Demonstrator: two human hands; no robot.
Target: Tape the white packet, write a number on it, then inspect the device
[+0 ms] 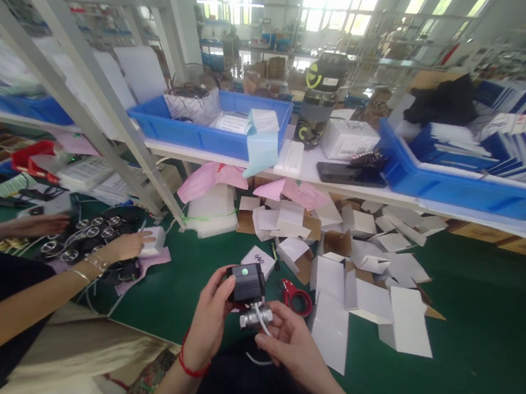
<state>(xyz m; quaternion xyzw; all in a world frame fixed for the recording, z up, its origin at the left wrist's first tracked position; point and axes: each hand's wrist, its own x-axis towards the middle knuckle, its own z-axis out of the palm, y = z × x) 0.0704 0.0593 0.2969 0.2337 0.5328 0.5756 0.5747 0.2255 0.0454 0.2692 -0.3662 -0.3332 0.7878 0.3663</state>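
Note:
A motorized ball valve (246,283), with a black actuator box on top and a silver metal body below, is held up near the table's front edge. My left hand (212,315) grips the black box at its left side, thumb across the front. At the valve's lower right, my right hand (287,338) is closed on the white cable (261,320) that comes down from the box, its fingers against the metal body. The cable's loose end curls below my hands. Just behind the valve lies a white box (258,260) with handwriting on it.
Opened white cartons (363,274) pile up on the green table to the right, beside a red tape dispenser (296,298). At left, a co-worker's hands (128,245) work by several black valves (90,234). Blue bins (212,136) stand on the shelf behind.

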